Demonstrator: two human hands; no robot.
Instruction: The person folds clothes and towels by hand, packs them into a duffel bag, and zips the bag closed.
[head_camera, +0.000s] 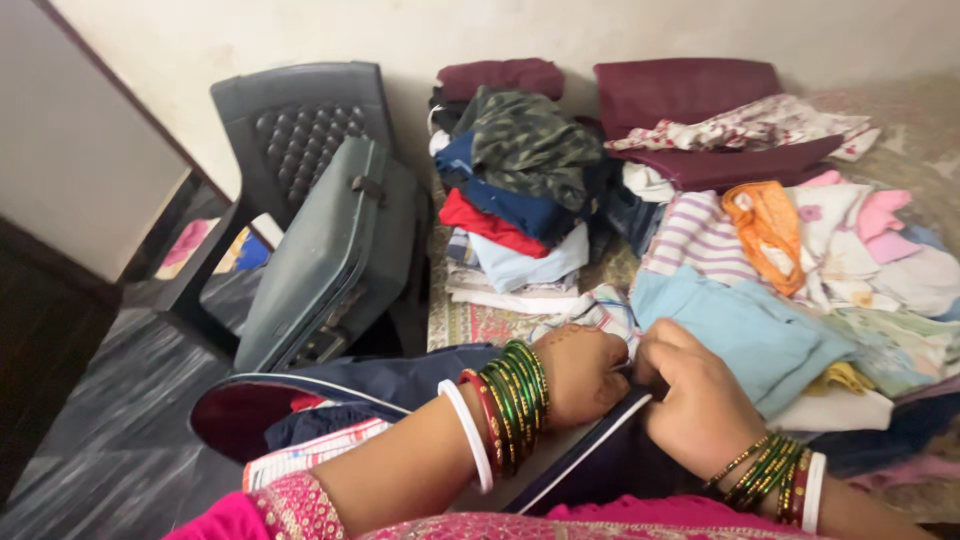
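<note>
Head cam: left hand (585, 375) & right hand (700, 405), both clenched on navy garment (420, 380) w/ white piping at 6 o'clock. Light-blue cloth (750, 330) just beside at 3. Folded stack (520, 190) at 12; grey suitcase (330, 250) on chair (290, 120) at 10.

no packages, labels, signs or screens are to be seen anywhere here.

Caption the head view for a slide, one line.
Left hand and right hand grip a navy garment beside folded clothes stacks.
</note>
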